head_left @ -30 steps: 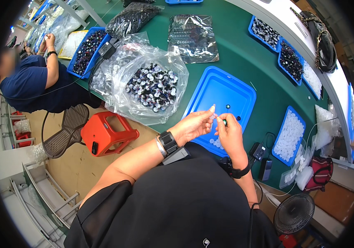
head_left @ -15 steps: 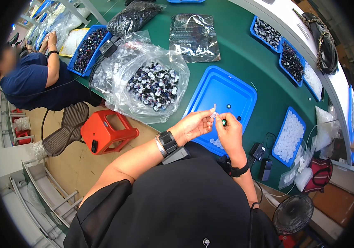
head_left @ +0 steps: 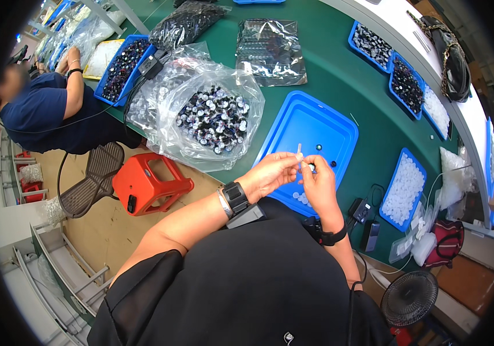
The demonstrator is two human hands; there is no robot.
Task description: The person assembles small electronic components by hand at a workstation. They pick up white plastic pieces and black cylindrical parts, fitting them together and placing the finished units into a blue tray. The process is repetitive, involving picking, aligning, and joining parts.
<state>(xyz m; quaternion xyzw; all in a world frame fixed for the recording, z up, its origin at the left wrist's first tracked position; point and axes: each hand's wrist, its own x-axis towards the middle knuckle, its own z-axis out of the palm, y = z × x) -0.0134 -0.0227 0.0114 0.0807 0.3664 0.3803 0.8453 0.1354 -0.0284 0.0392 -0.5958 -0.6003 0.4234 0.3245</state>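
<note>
My left hand (head_left: 273,175) and my right hand (head_left: 319,185) meet above the near part of a blue tray (head_left: 284,130). The left fingertips pinch a small piece with a thin, pale translucent tip (head_left: 299,148) pointing up; its kind is too small to make out. Between my right thumb and fingers is a small shiny dark-green and white piece (head_left: 312,168), mostly covered by the fingers. Inside the tray lie a dark round bead-like piece (head_left: 319,147), another dark one (head_left: 333,164) and several white translucent caps (head_left: 303,199) beside my right hand.
Left of the tray, an open clear bag (head_left: 252,95) holds many dark-and-clear pieces. A blue bin of white caps (head_left: 402,187) and a black adapter (head_left: 360,211) are at right. A red stool (head_left: 137,184) stands left, near a seated co-worker (head_left: 45,109).
My fingertips have drawn slightly closer together. The clear round piece seen between them before is now mostly hidden, and the green piece shows less behind my right fingers.
</note>
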